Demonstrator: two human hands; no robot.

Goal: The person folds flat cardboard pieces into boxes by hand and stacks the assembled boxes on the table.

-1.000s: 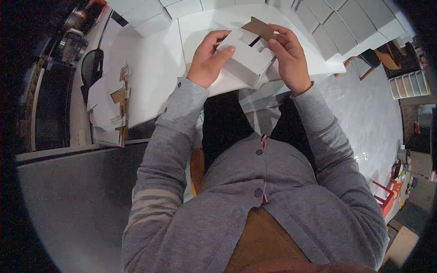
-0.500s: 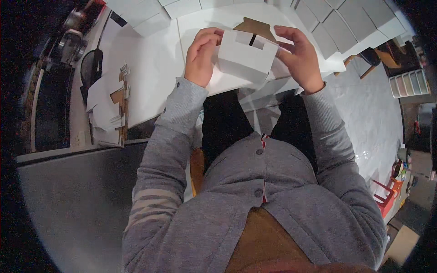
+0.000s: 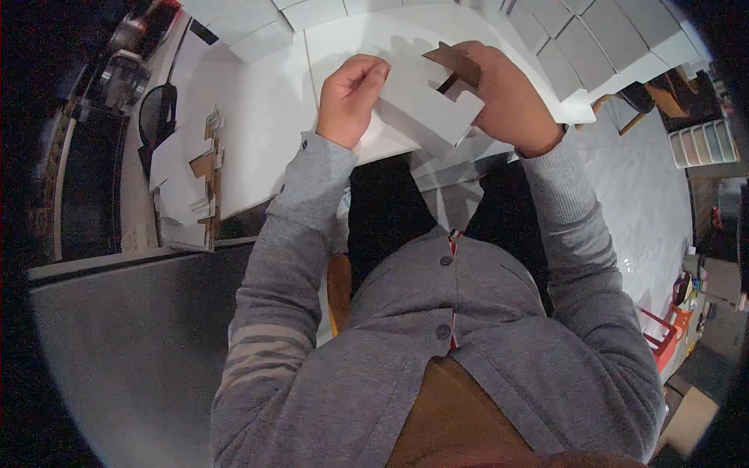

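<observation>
Holding a white box (image 3: 417,93) by its right end, the right hand (image 3: 515,101) is closed around that side, with its fingers partly hidden behind a brown flap (image 3: 456,64). The left hand (image 3: 347,101) is beside the opposite edge, fingers curled in and thumb drawn against them; whether a corner of the box is pinched there, I cannot tell. The box sits between the two hands, tilted, at the near edge of the white bench (image 3: 273,117), above the person's lap; whether it rests on the bench or is lifted just clear cannot be made out. As for how far along it is, the main walls appear folded into shape, so the body looks mostly formed. The flap, brown face showing, stands up at the far side, and a dark gap (image 3: 447,83) remains beside it, so that end does not look closed. Whether anything is inside cannot be seen. Farther back, a left stack (image 3: 242,31) and a right stack (image 3: 577,47) of white boxes, which look closed, border the work area; they suggest that many like pieces are finished. To the left, well apart from the hands, a pile of card (image 3: 183,187) in white and brown, seemingly flat and unfolded, suggests that more remains.
</observation>
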